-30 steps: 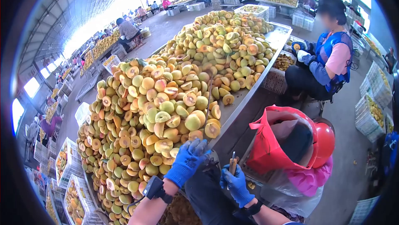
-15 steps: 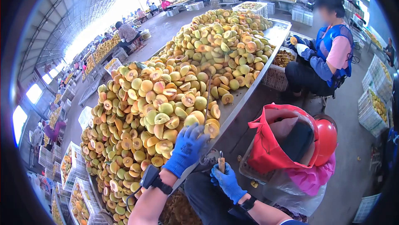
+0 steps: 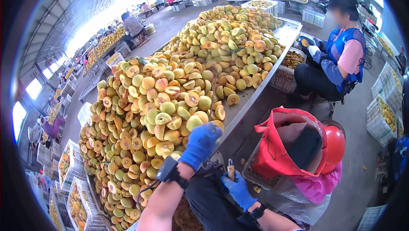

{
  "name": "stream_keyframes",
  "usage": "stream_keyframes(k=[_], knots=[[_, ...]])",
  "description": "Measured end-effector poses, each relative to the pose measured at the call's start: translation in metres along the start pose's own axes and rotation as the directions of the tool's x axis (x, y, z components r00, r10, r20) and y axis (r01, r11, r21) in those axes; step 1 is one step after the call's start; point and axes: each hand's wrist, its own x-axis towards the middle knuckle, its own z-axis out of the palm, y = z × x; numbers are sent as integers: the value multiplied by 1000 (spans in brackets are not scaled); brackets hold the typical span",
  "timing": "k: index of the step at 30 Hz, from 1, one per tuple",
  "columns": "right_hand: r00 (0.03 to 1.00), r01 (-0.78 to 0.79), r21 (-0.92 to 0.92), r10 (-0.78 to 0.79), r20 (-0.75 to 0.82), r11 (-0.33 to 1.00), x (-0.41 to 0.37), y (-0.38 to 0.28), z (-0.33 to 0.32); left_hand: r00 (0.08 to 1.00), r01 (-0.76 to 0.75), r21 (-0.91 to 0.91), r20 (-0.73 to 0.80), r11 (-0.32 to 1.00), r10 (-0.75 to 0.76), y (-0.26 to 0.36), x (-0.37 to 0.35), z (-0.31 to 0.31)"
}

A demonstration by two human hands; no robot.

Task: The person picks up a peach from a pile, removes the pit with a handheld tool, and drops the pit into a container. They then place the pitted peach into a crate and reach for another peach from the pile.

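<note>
Head view: the left hand point(image 3: 200, 143) curls over a peach half point(image 3: 218, 124) at the near edge of the peach pile point(image 3: 170, 94) on the counter point(image 3: 255, 99); whether it has a grip I cannot tell. The right hand point(image 3: 237, 188) clasps a small knife point(image 3: 230, 171) low by the lap. Fruit-picking seems to be the step in hand; the next move calls for a firm lift toward the blade.

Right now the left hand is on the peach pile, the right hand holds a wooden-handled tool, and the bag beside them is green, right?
No: the head view shows the bag is red, not green. The left hand is on the peach pile and the right hand holds the wooden-handled tool, as you said.
</note>
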Motion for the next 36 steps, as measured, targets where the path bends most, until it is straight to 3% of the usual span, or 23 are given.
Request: stream_keyframes(k=[1,3,4,7,9,10,13,14,16,17,20,22,23,26,29,30,33,34,36], knots=[[1000,-3,-1,3,2,1000,0,-4,3,997,-22,-60,-77,998,18,-4,-10,-10],[997,70,87,-73,24,994,2,-14,14,945,73,-113,-309,991,-104,-8,-44,-42],[997,67,92,-70,25,994,3,-22,17,927,117,-127,-342,985,-155,-14,-62,-64],[987,134,-33,-131,91,990,13,-40,25,825,362,7,-468,932,-317,-53,-130,-85],[987,140,-80,-133,84,987,21,-43,34,761,550,-11,-404,835,-507,-83,-178,-82],[988,145,-124,-137,66,982,24,-43,37,755,556,-11,-411,831,-511,-93,-198,-79],[979,202,-287,-186,84,936,33,-41,43,643,762,51,-182,646,-744,-113,-237,-73],[977,213,-299,-196,85,930,34,-46,44,640,762,36,-189,646,-745,-111,-239,-67],[988,138,-460,-91,123,877,35,-54,48,698,715,289,-339,637,-631,-91,-229,-65],[988,139,-465,-93,122,874,37,-51,49,697,714,218,-315,665,-645,-89,-218,-62],[982,188,-515,-171,81,836,46,-40,53,807,533,115,-366,838,-463,-63,-164,-65],[975,199,-686,-210,69,700,50,-38,55,860,432,66,-331,900,-388,-47,-127,-62],[974,204,-687,-215,71,698,52,-37,54,882,380,30,-314,924,-353,-38,-110,-61],[960,276,-573,-255,120,772,50,-44,55,922,270,48,-301,962,-244,-28,-75,-43],[945,321,-203,-299,134,925,30,-85,61,939,216,34,-283,976,-198,-25,-56,-31],[947,315,-205,-294,127,926,29,-94,59,940,214,28,-277,977,-198,-25,-52,-26],[923,385,-435,-336,188,814,23,-111,48,953,199,44,-243,979,-183,-26,-44,-8],[924,383,-436,-334,186,815,26,-102,40,953,199,42,-242,979,-183,-25,-42,-6],[899,340,-711,-434,53,616,39,-74,20,953,197,34,-240,980,-184,-24,-42,-2]])
